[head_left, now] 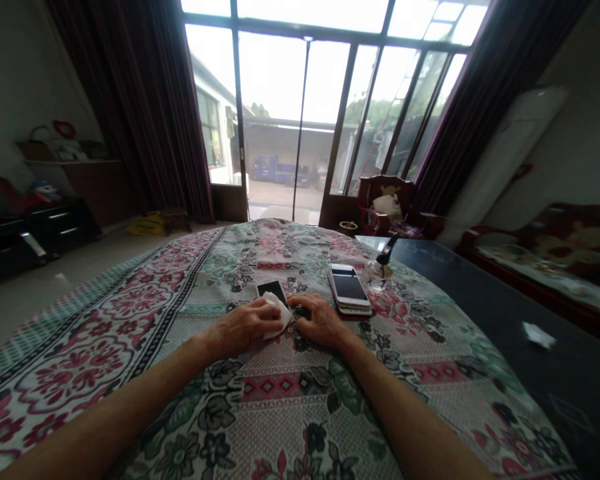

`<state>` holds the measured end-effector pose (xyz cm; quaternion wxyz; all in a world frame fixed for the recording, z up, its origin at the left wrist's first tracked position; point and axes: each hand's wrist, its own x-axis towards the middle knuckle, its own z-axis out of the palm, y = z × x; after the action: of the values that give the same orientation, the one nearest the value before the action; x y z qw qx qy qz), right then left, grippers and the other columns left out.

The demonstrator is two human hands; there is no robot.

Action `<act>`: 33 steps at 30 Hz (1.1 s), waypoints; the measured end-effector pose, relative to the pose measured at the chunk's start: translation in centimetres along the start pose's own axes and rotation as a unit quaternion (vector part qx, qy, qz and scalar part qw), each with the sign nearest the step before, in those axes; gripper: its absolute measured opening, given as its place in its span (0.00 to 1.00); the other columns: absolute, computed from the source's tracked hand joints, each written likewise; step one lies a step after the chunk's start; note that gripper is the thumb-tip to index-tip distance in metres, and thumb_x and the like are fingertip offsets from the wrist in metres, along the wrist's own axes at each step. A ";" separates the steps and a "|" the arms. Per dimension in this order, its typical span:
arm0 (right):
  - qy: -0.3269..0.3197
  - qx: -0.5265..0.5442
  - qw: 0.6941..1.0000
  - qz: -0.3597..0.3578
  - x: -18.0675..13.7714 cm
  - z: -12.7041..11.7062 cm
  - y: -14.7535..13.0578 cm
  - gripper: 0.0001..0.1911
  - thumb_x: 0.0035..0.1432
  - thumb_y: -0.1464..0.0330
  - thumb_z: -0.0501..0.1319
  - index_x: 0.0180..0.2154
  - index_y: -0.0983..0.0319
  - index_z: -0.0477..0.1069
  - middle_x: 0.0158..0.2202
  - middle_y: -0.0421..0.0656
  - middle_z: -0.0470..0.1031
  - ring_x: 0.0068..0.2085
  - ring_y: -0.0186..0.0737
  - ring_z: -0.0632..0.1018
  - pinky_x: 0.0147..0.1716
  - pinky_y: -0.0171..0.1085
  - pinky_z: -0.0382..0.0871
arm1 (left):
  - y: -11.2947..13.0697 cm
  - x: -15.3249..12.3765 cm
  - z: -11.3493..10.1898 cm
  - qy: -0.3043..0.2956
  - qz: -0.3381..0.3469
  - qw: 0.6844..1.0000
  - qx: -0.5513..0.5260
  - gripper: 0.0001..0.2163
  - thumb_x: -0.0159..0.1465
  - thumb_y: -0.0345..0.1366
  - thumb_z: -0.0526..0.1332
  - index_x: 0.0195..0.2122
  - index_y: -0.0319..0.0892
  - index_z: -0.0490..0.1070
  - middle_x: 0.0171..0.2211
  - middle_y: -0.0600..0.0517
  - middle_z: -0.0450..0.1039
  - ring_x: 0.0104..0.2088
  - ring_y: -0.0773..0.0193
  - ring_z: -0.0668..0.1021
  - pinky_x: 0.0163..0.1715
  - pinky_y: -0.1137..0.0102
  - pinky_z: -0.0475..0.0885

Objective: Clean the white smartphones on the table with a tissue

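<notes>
On the flowered tablecloth (280,373) lies a smartphone (272,288) with a dark screen and a pale edge. My left hand (247,325) is closed on a white tissue (276,313), pressed onto the phone's near part and hiding much of it. My right hand (317,320) has its fingers bent at the phone's right edge, holding it against the cloth. Just right of that hand, a small stack of phones (349,288) has a white one on top. Behind the stack stands a clear glass bottle (379,272) with a black top.
A dark glossy tabletop (460,293) shows along the right, with a crumpled white tissue (539,335) on it. Beyond the table are a wooden chair (387,200) and glass doors (300,120). A wooden sofa (555,247) stands at right, dark drawers (60,223) at left.
</notes>
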<state>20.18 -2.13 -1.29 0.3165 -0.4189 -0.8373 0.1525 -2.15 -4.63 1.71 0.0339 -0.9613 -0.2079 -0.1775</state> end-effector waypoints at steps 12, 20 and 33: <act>0.076 0.009 0.996 0.043 0.2 0.3 0.1 0.17 0.42 0.81 0.56 0.32 0.58 0.75 0.43 0.42 0.78 0.44 0.41 0.77 0.50 0.44 0.69 | -4.9 2.1 1.8 0.017 -0.049 0.999 0.016 0.09 0.63 0.28 0.56 0.38 0.44 0.75 0.38 0.49 0.74 0.41 0.62 0.73 0.43 0.67 0.71; 0.079 0.017 0.996 0.035 0.0 0.2 -0.4 0.09 0.47 0.76 0.59 0.25 0.58 0.74 0.41 0.43 0.78 0.43 0.41 0.77 0.49 0.42 0.69 | -8.0 3.0 2.8 0.051 -0.155 0.985 0.053 0.11 0.61 0.25 0.55 0.34 0.41 0.76 0.37 0.47 0.74 0.42 0.59 0.72 0.43 0.66 0.69; 0.038 0.011 0.998 0.048 -0.1 0.1 -0.5 0.05 0.48 0.71 0.64 0.23 0.59 0.73 0.44 0.44 0.75 0.46 0.42 0.74 0.51 0.43 0.65 | -2.5 5.3 0.9 -0.115 -0.180 0.972 0.095 0.08 0.62 0.29 0.56 0.35 0.43 0.76 0.37 0.48 0.73 0.41 0.59 0.72 0.35 0.70 0.67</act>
<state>19.82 -2.55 -1.15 0.3446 -0.4602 -0.8023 0.1606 1.63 -0.20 2.76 0.0683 -0.9143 -0.3963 -0.0481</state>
